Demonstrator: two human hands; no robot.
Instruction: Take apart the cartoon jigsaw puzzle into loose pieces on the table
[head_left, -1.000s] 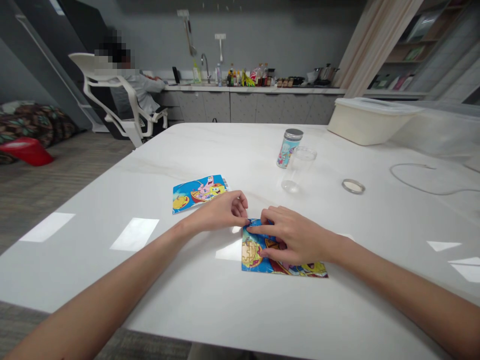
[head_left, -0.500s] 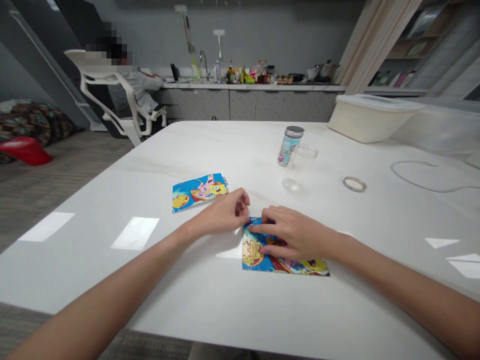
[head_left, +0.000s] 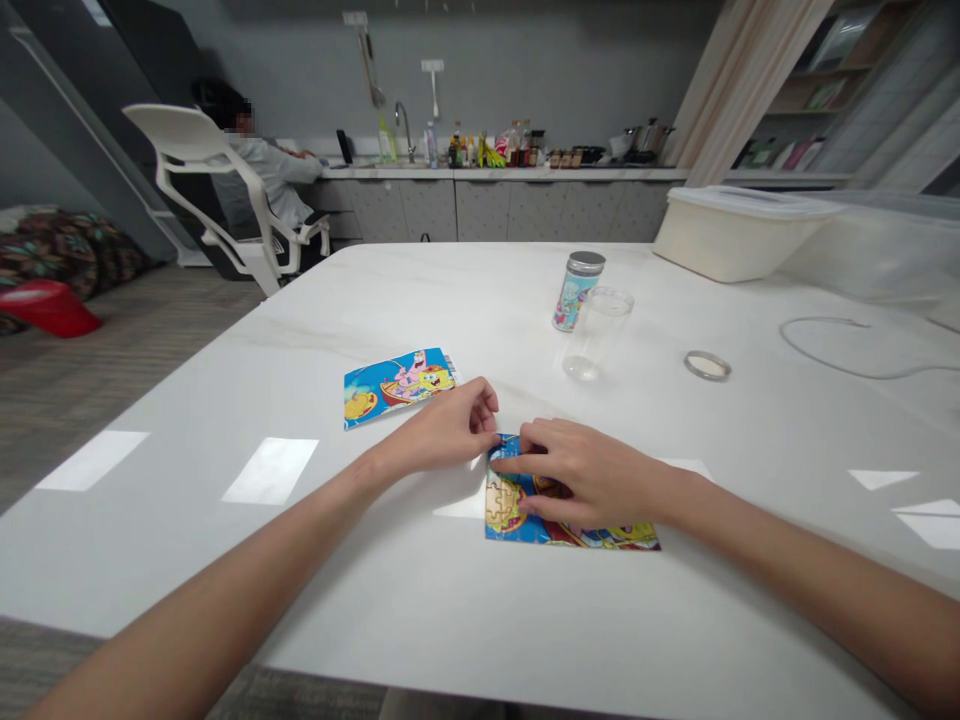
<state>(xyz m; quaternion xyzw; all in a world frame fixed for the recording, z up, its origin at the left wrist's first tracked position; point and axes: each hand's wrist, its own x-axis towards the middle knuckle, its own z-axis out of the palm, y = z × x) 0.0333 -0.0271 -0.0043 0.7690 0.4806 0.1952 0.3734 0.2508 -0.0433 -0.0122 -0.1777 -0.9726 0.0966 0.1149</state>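
Note:
An assembled jigsaw puzzle (head_left: 504,505) with a bright cartoon picture lies flat on the white table. My right hand (head_left: 581,470) rests over it, fingers spread and touching its upper left part, hiding much of the middle. At the puzzle's upper left corner, my left hand (head_left: 457,425) has loosely curled fingers, with its thumb tip against the edge; nothing shows in its grasp. Just beyond my left hand is a creased picture sheet (head_left: 397,385) with the same cartoon scene, partly covered by that hand.
Farther back stand a cartoon-printed tin (head_left: 577,290) and a clear jar (head_left: 598,335). A round lid (head_left: 706,366) and a grey cable (head_left: 832,365) lie to the right. Pale storage bins (head_left: 735,235) stand at the back right. A person (head_left: 270,175) sits in a white chair at far left.
My right hand has shifted very slightly toward me on the puzzle. My left hand stays at the puzzle's corner. The view has tilted a little.

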